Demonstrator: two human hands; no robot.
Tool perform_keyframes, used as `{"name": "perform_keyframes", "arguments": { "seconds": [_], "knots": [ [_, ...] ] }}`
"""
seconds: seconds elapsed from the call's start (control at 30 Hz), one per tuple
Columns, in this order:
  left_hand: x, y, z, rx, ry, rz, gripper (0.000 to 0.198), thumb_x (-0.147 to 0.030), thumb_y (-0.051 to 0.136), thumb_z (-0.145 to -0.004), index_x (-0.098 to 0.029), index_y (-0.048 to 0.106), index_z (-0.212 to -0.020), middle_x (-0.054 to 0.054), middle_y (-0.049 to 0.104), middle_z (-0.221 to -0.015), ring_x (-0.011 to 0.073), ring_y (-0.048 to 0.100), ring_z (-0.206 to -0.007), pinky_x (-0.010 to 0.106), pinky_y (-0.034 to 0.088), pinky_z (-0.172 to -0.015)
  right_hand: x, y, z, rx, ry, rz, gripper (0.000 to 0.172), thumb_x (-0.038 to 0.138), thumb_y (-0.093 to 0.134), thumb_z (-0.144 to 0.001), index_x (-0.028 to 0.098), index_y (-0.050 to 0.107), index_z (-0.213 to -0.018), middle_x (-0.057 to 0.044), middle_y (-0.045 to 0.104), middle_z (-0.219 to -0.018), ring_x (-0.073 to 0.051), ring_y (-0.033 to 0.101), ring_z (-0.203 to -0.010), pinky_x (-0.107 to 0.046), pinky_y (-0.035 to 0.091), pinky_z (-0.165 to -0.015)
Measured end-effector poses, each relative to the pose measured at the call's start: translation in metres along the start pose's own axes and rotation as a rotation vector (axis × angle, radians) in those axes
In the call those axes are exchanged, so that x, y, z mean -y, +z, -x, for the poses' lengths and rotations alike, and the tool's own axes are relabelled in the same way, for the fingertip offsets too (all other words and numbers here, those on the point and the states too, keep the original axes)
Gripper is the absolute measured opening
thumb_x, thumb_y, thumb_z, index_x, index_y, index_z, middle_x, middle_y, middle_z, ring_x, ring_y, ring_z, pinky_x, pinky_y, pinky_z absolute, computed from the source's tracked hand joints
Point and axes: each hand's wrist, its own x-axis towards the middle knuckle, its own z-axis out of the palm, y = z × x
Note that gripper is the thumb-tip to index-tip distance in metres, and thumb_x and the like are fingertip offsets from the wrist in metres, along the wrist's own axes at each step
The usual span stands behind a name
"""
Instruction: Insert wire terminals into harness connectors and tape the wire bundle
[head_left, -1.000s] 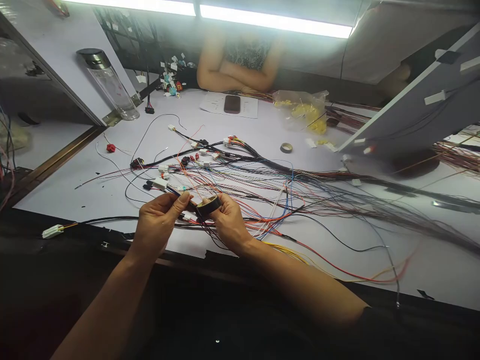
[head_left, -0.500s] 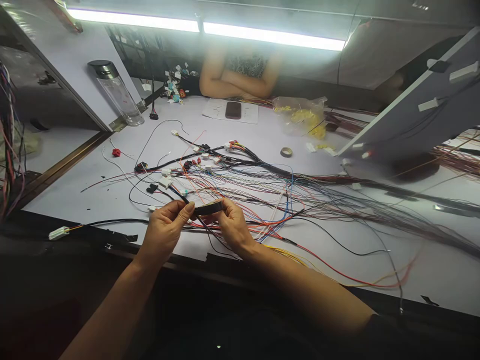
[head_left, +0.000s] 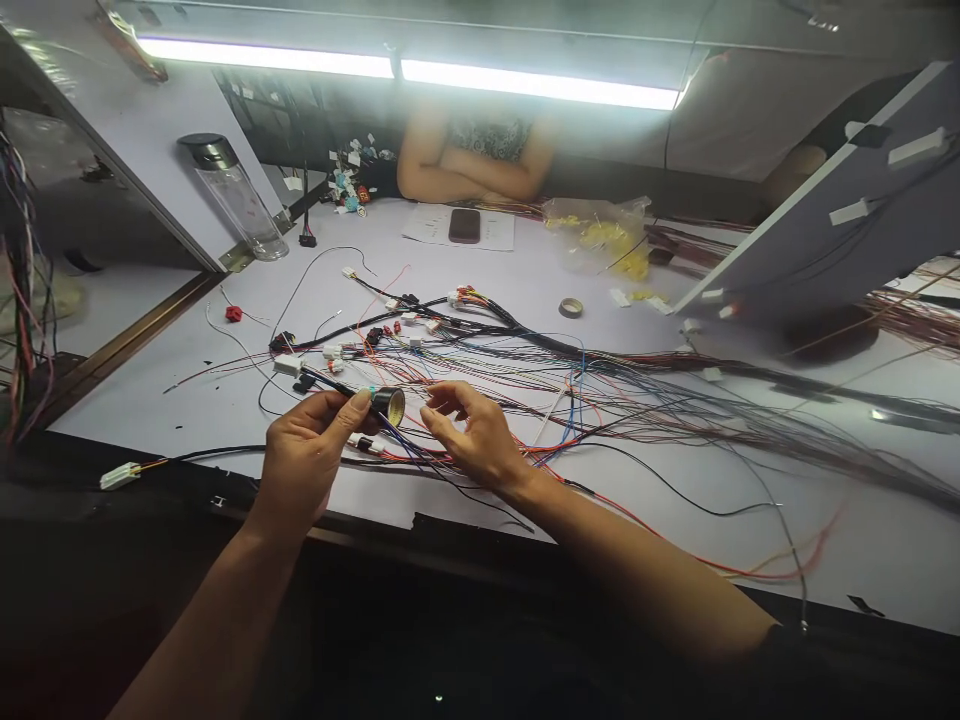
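My left hand (head_left: 311, 445) pinches a thin wire bundle (head_left: 324, 377) between thumb and fingers, with a white connector (head_left: 288, 366) at the bundle's far end. A roll of black tape (head_left: 390, 404) sits right at my left fingertips, against the bundle, its open core turned toward the right. Whether the fingers grip the roll itself or it hangs by its tape, I cannot tell. My right hand (head_left: 474, 437) is just right of the roll, not touching it, with fingers curved and apart and nothing in them. Loose dark and blue wires (head_left: 405, 440) run below it.
A wiring harness (head_left: 551, 345) spreads across the white table (head_left: 450, 500). Behind it lie another tape roll (head_left: 571, 308), a phone (head_left: 464, 226) on paper, and a bag of yellow parts (head_left: 600, 235). A glass bottle (head_left: 244, 205) stands left. Opposite, a person rests folded arms (head_left: 472, 175).
My right hand has let go of the tape roll and opened. The roll has turned so its core shows. My left hand has shifted slightly left with the bundle and connector.
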Motion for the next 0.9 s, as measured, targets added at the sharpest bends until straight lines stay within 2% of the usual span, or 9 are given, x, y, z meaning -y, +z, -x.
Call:
{"name": "perform_keyframes", "arguments": {
  "seconds": [0.1, 0.2, 0.3, 0.43, 0.6, 0.67, 0.73, 0.83, 0.9],
  "knots": [
    [-0.001, 0.001, -0.001, -0.026, 0.004, -0.035, 0.02, -0.033, 0.079, -0.068, -0.016, 0.068, -0.07, 0.001, 0.064, -0.065, 0.0127, 0.059, -0.062, 0.024, 0.047, -0.067, 0.011, 0.005, 0.01, -0.089, -0.274, 0.216, 0.022, 0.037, 0.059, -0.087, 0.018, 0.061, -0.097, -0.005, 0.068, -0.095, -0.017, 0.06, -0.09, -0.031, 0.043, -0.082],
    [-0.001, 0.001, -0.001, -0.021, 0.008, -0.046, 0.021, -0.032, 0.079, -0.067, -0.016, 0.066, -0.068, 0.001, 0.063, -0.061, 0.0125, 0.059, -0.059, 0.024, 0.046, -0.064, 0.016, 0.02, 0.013, -0.094, -0.368, 0.403, 0.033, 0.045, 0.067, -0.081, 0.02, 0.058, -0.102, -0.005, 0.069, -0.101, -0.022, 0.06, -0.096, -0.036, 0.037, -0.083],
    [-0.001, -0.002, -0.002, 0.006, 0.041, -0.107, 0.021, -0.034, 0.078, -0.068, -0.016, 0.066, -0.067, 0.001, 0.063, -0.062, 0.0133, 0.058, -0.059, 0.025, 0.047, -0.063, 0.015, 0.032, 0.01, -0.109, -0.335, 0.427, 0.031, 0.036, 0.069, -0.08, 0.022, 0.055, -0.103, -0.001, 0.071, -0.095, -0.019, 0.062, -0.09, -0.036, 0.034, -0.081],
    [-0.001, -0.008, -0.005, -0.039, 0.164, -0.227, 0.022, -0.034, 0.078, -0.068, -0.016, 0.066, -0.069, 0.002, 0.063, -0.067, 0.0138, 0.058, -0.064, 0.024, 0.047, -0.063, 0.015, 0.036, 0.007, -0.061, -0.234, 0.248, 0.023, 0.023, 0.069, -0.078, 0.022, 0.053, -0.095, 0.005, 0.07, -0.084, -0.014, 0.065, -0.081, -0.033, 0.034, -0.081],
    [0.001, -0.006, -0.011, 0.057, 0.132, -0.098, 0.028, -0.03, 0.081, -0.064, -0.016, 0.068, -0.085, 0.005, 0.068, -0.081, 0.0177, 0.063, -0.076, 0.027, 0.051, -0.071, 0.016, 0.032, 0.009, 0.108, -0.002, -0.075, 0.024, 0.026, 0.07, -0.076, 0.022, 0.051, -0.091, 0.005, 0.067, -0.077, -0.013, 0.064, -0.071, -0.028, 0.042, -0.07],
    [0.002, -0.003, -0.012, 0.072, 0.124, -0.083, 0.027, -0.03, 0.081, -0.066, -0.016, 0.068, -0.085, 0.005, 0.068, -0.082, 0.0172, 0.063, -0.076, 0.026, 0.051, -0.071, 0.017, 0.03, 0.01, 0.174, 0.007, -0.105, 0.026, 0.029, 0.067, -0.079, 0.023, 0.051, -0.099, 0.004, 0.068, -0.081, -0.014, 0.065, -0.075, -0.027, 0.043, -0.067],
    [0.002, -0.002, -0.012, 0.06, 0.15, -0.085, 0.026, -0.03, 0.079, -0.068, -0.017, 0.066, -0.086, 0.004, 0.067, -0.082, 0.0165, 0.063, -0.076, 0.025, 0.051, -0.07, 0.018, 0.026, 0.012, 0.172, -0.09, 0.01, 0.033, 0.027, 0.066, -0.079, 0.023, 0.051, -0.108, 0.002, 0.069, -0.089, -0.016, 0.065, -0.082, -0.029, 0.043, -0.073],
    [0.003, 0.0, -0.012, 0.052, 0.177, -0.079, 0.026, -0.03, 0.079, -0.068, -0.018, 0.065, -0.086, 0.003, 0.067, -0.079, 0.016, 0.063, -0.074, 0.025, 0.051, -0.069, 0.02, 0.022, 0.016, 0.061, -0.307, 0.335, 0.045, 0.019, 0.065, -0.075, 0.023, 0.051, -0.118, -0.003, 0.066, -0.108, -0.02, 0.06, -0.098, -0.035, 0.039, -0.085],
    [0.002, 0.002, -0.012, 0.055, 0.162, -0.054, 0.026, -0.029, 0.079, -0.068, -0.018, 0.064, -0.086, 0.003, 0.067, -0.079, 0.0162, 0.064, -0.074, 0.025, 0.051, -0.068, 0.021, 0.023, 0.016, -0.003, -0.415, 0.513, 0.048, 0.016, 0.062, -0.077, 0.025, 0.051, -0.122, -0.004, 0.061, -0.117, -0.021, 0.055, -0.105, -0.036, 0.036, -0.088]
  ]
}}
